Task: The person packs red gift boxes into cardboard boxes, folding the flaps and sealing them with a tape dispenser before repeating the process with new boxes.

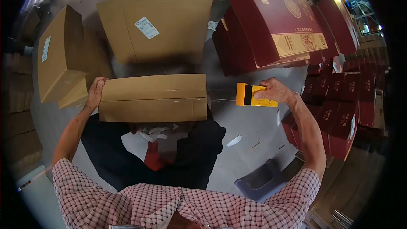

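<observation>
A closed brown cardboard box [152,97] lies across my thighs, its lengthwise seam facing up. My left hand [96,93] grips the box's left end, with the fingers over its upper corner. To the right of the box, apart from it, my right hand [274,93] is wrapped around a yellow tape dispenser [245,94] with a black band. A faint clear strip seems to stretch between the box's right end and the dispenser.
Large labelled cartons [169,25] stand ahead, and another carton [59,51] is at left. Dark red boxes [271,21] are piled ahead right, with more red boxes [339,114] stacked at right. A grey-blue plastic stool [260,182] and paper scraps [234,141] are on the floor.
</observation>
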